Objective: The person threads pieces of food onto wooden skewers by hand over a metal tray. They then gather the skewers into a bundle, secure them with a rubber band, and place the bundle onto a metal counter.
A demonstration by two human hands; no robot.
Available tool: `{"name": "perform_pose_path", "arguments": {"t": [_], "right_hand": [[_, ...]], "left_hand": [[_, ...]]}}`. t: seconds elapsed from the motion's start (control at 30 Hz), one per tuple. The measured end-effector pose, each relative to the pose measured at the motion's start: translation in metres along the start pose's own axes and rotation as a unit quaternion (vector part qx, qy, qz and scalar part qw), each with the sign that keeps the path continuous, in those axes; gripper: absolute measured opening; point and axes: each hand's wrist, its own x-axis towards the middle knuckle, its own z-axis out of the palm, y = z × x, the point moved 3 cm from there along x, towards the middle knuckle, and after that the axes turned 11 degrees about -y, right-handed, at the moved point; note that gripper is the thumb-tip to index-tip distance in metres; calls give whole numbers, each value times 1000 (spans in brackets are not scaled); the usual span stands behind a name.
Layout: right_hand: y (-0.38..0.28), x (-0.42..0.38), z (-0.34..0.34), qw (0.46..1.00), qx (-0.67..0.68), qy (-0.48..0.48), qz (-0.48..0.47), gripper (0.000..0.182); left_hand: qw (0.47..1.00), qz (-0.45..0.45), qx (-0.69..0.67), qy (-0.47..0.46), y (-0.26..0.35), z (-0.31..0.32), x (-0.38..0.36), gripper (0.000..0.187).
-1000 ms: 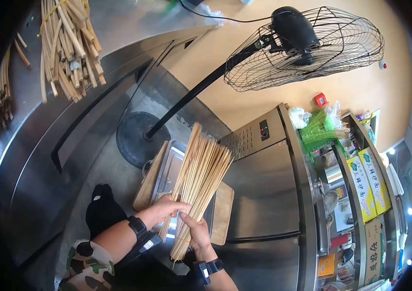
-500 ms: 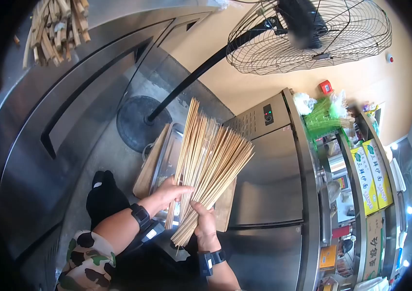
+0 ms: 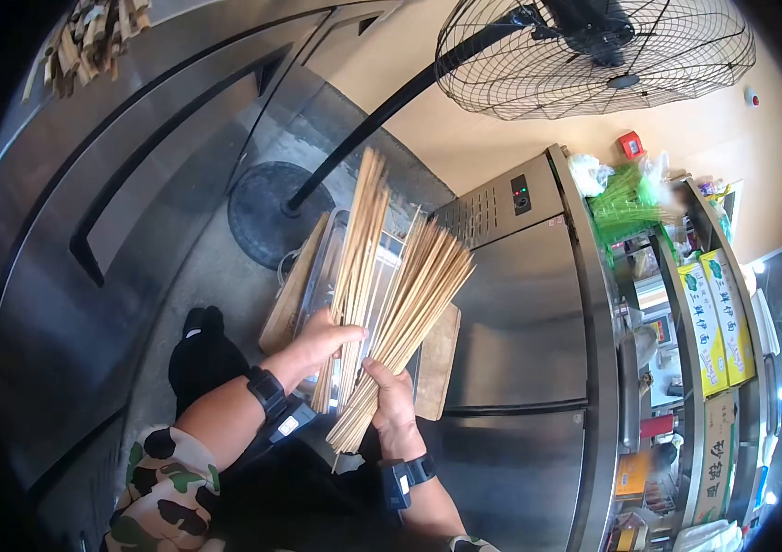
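My left hand [image 3: 327,339] is closed around a narrower bundle of thin wooden sticks [image 3: 359,248], which stands nearly upright. In my right hand [image 3: 391,394] is a thicker bundle of sticks [image 3: 419,294], fanned out at the top and leaning right. The thumbs point toward each other, and a gap separates the two bundles above them. Behind and below the sticks are a clear plastic tray [image 3: 328,247] and a wooden board [image 3: 439,363], both partly hidden by the hands and bundles.
A black floor fan [image 3: 593,69] with a round base [image 3: 279,213] stands beyond the hands. Steel cabinets [image 3: 179,184] line the left, and a steel refrigerator [image 3: 524,313] and stocked shelves stand on the right. More sticks [image 3: 92,41] lie at the upper left.
The two bundles have moved apart at the top, widening the gap between them. Both hands still hold sticks, and the left one is slightly higher in view. The camera view has shifted a little.
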Motion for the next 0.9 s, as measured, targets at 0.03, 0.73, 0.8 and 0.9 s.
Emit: {"name": "perform_pose_path", "arguments": {"t": [0.03,0.73,0.8,0.9], "right_hand": [[-1,1,-4,1000,0,-3,1,29],[3,-3,-6,999,34,-7,27,31],[3,-4,-3,999,38,-7,34,31],[4,-4,0,996,67,-13,51,32]], "left_hand": [[1000,-2,-10,-8,-1,-3,0,24],[998,-43,13,-36,-17,-4,8,15],[999,-35,16,-30,-19,-3,8,16],[999,-43,-7,10,-14,2,5,15]]}}
